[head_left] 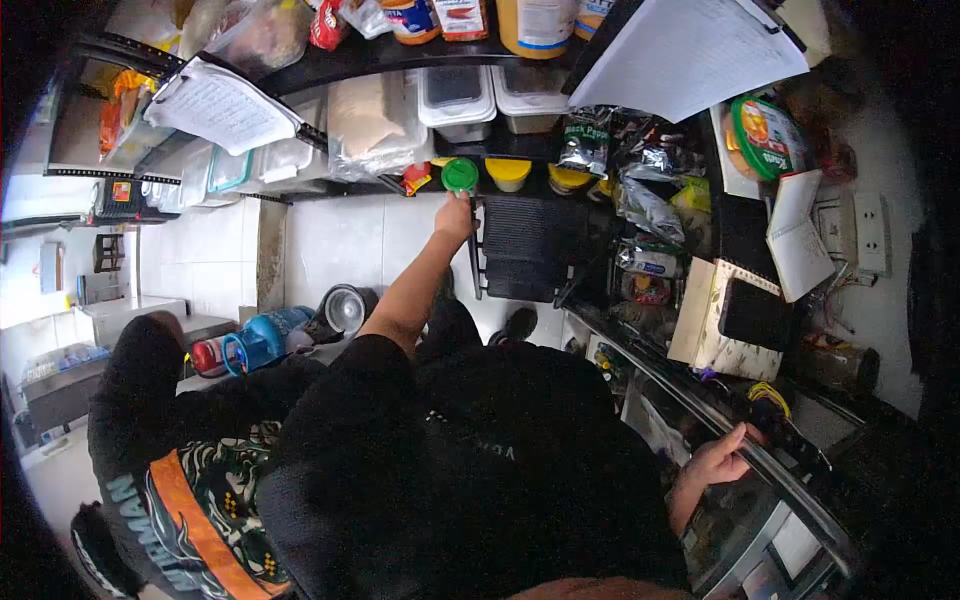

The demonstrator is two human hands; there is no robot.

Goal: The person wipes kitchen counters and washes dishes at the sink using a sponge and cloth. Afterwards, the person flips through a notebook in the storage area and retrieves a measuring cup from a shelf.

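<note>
My left hand (pixel 455 214) reaches forward, its fingers closed around a small container with a green lid (pixel 460 175) at the front edge of the lower shelf. Just right of it stand a yellow-lidded tub (pixel 508 173) and another yellow tub (pixel 568 178). A small red and yellow packet (pixel 416 178) lies to its left. My right hand (pixel 718 461) is low on the right side, its fingers curled at the dark metal rail (pixel 790 492) of a rack. Part of those fingers is hidden by the rail.
A black step-backed chair or stool (pixel 535 248) stands below the shelf. Clipboards with paper (pixel 690 55) hang from the shelves. Another person in a camouflage-patterned shirt (pixel 215 500) is close on my left. A blue water jug (pixel 265 338) and a metal pot (pixel 346 308) sit behind.
</note>
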